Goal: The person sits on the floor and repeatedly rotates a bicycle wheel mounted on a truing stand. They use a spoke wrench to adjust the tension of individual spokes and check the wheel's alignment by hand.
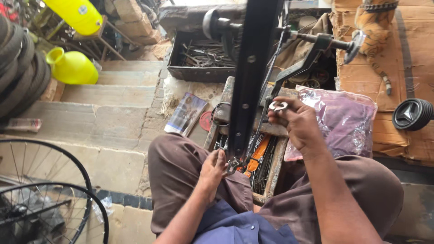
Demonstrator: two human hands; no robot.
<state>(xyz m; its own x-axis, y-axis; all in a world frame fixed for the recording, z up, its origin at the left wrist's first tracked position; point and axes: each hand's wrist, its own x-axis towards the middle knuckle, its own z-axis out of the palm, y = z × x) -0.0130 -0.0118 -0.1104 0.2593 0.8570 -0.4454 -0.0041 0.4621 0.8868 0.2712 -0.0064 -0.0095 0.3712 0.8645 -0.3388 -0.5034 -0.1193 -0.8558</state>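
A black bicycle rim [250,77] stands edge-on in front of me, running from the top of the view down to my lap. My left hand [212,169] pinches a small metal piece at the rim's lower end, beside the spokes. My right hand [296,124] is raised to the right of the rim and holds a small silver spoke wrench [277,106] against a thin spoke. I sit with my knees apart over a wooden toolbox [271,174].
A purple plastic bag [346,122] lies right of my hand. A dark tray of metal tools [199,56] sits ahead. Two yellow jugs [72,68] and stacked tyres [18,68] are at left, spoked wheels [40,199] at lower left, cardboard [407,54] at right.
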